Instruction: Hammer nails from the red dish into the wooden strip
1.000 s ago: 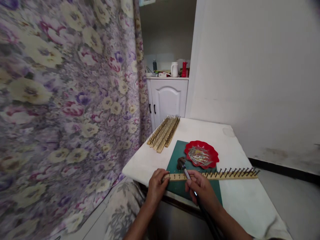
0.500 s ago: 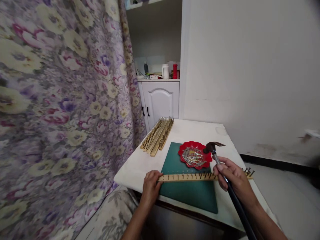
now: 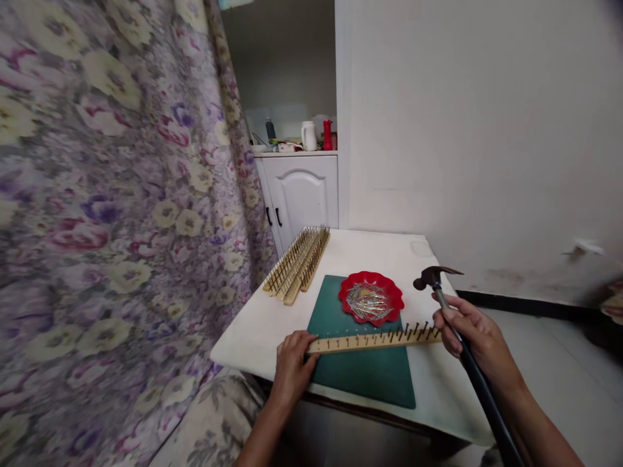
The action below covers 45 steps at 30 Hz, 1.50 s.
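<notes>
My left hand [image 3: 294, 364] grips the left end of a wooden strip [image 3: 335, 345], which lies across a green mat [image 3: 363, 379]. Nails stand upright along the strip in rows, taller-looking toward its right end. In my right hand [image 3: 474, 334] is a claw hammer [image 3: 431, 277], held by the upper part of its dark handle, its head raised above the table to the right of the strip. The strip's far right end is partly hidden behind that hand. Behind the strip, a red scalloped dish [image 3: 396, 303] full of loose nails rests on the mat.
Several nail-studded wooden strips [image 3: 296, 269] lie side by side at the table's back left. The white-covered table [image 3: 384, 243] meets the wall behind. A floral curtain [image 3: 146, 227] hangs at the left, and a white cabinet [image 3: 304, 201] stands beyond the table.
My right hand has moved right with the hammer, uncovering more of the strip's nails. My left hand stays on the strip's end. The view has turned slightly right.
</notes>
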Available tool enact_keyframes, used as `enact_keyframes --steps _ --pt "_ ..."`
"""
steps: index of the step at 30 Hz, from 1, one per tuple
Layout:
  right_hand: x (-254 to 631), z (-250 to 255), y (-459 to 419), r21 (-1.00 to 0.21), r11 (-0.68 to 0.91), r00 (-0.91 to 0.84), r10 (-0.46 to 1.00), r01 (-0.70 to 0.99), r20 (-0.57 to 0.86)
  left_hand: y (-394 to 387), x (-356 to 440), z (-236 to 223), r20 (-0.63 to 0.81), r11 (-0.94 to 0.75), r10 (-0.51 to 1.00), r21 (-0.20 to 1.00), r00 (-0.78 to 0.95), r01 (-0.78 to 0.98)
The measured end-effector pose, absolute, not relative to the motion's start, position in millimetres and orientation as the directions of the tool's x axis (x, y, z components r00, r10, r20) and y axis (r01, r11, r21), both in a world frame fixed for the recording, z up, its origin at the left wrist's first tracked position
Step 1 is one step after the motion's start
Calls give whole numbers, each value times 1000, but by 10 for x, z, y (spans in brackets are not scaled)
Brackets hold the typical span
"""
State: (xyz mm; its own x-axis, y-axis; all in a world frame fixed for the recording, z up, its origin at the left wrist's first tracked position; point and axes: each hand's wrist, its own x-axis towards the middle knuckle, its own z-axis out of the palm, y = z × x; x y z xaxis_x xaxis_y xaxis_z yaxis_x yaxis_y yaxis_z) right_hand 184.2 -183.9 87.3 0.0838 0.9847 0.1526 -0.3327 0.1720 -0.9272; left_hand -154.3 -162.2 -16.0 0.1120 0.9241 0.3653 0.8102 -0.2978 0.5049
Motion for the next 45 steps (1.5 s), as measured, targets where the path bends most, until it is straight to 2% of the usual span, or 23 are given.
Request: enact_keyframes --steps 6,17,29,36,41,45 --pt "1823 859 -1816 -925 161 78 987 -345 143 -1593 -1583 -133 356 -296 926 480 125 826" --pt "1848 802 -1792 -931 167 79 986 -325 149 -1733 -1657 -204 334 -333 931 615 146 715" --pt "1834 780 -1780 -940 157 68 987 -303 143 -1739 -1724 -134 309 -312 940 594 147 741" --pt "1841 742 -1757 -942 156 65 988 -296 143 -1784 -1757 -87 294 -316 943 639 157 701" --pt "1872 752 -1753 -933 159 81 987 -323 140 -1802 -1857 91 293 -297 949 701 117 648" --pt "1872 759 -1734 -925 164 90 986 -344 142 -1619 -1766 395 350 -323 933 698 90 639"
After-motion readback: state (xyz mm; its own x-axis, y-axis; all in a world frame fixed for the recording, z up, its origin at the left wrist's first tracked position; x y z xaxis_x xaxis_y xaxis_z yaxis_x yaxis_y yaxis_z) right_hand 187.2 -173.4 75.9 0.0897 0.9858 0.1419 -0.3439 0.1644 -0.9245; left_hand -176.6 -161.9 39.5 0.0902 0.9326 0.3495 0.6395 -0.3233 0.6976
